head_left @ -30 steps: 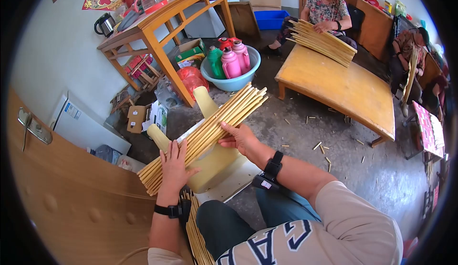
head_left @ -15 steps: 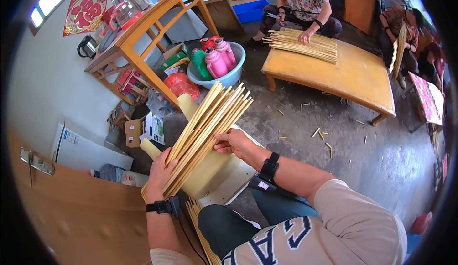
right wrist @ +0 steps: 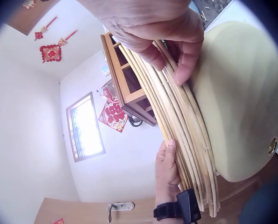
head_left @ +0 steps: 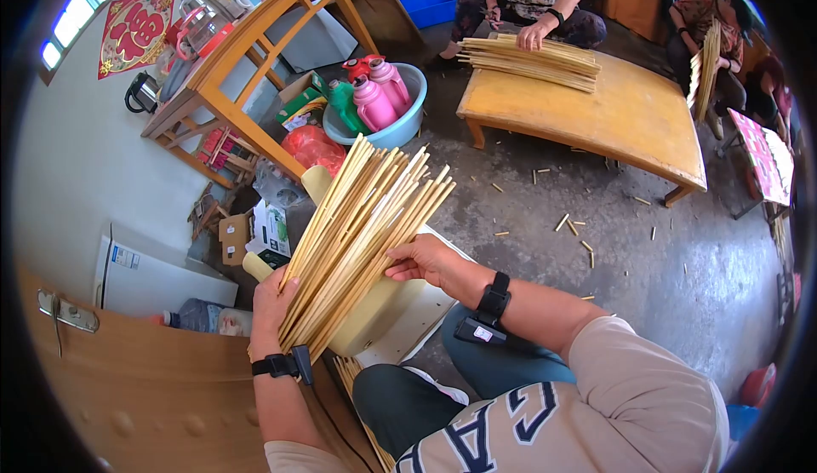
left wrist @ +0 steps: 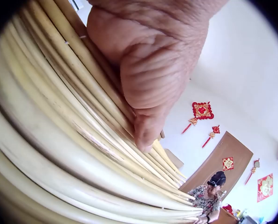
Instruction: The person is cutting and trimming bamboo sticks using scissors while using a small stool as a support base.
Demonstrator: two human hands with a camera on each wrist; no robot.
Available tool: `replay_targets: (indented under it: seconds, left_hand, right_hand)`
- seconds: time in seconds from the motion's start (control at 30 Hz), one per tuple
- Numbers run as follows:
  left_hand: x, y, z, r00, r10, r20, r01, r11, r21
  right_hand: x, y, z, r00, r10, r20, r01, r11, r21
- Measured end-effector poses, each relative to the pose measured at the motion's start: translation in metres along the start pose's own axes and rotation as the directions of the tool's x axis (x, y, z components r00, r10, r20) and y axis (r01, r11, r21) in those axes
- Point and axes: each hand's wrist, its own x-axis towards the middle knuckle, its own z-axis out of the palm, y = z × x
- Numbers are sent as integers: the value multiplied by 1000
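Note:
A loose, fanned bundle of long straw-coloured stalks (head_left: 362, 226) lies slanted across my front. My left hand (head_left: 271, 304) grips its left edge, the thumb (left wrist: 147, 133) lying over the outer stalks. At the right edge, my right hand (head_left: 423, 260) pinches stalks between thumb and curled fingers, as the right wrist view shows. Small white ties (left wrist: 67, 42) show on some stalks in the left wrist view. Under the bundle is a cream, rounded piece (right wrist: 241, 102) with a brass-coloured stud. The left fingers are partly hidden behind the stalks.
A low wooden table (head_left: 651, 137) stands ahead, where another person handles stalks (head_left: 532, 63). A blue basin (head_left: 413, 124) holds flasks beside a tall wooden table (head_left: 242, 90). Cut stalk pieces (head_left: 562, 222) litter the floor. The door (head_left: 153, 371) is close on my left.
The bundle has turned steeper and fanned wider. My left hand has moved from on top of the stalks to their left edge. The person ahead has lowered stalks onto the low table.

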Motion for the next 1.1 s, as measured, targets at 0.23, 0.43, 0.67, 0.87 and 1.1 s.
replay_targets:
  seconds: [0.23,0.43,0.67,0.87,1.1]
  left_hand:
    - [2,1,-1,997,-72,31,73,997,-35]
    - [6,-9,-3,1000,-25,17,25,999,-40]
    - [3,-3,-14,998,30,-55,-29,999,17]
    - [-2,11,-32,998,1,-63,-2,1000,-19]
    - [-6,12,-50,996,-27,-88,24,999,-29]
  right_hand:
    - [-1,2,1,1000,-5,-2,6,1000,26]
    - [-1,3,0,1000,-8,17,8,1000,31]
    - [-7,2,4,1000,-15,-11,16,998,61]
    - [-11,3,6,1000,-14,-7,14,999,48]
    - [-22,2,7,1000,-8,-3,8,999,31]
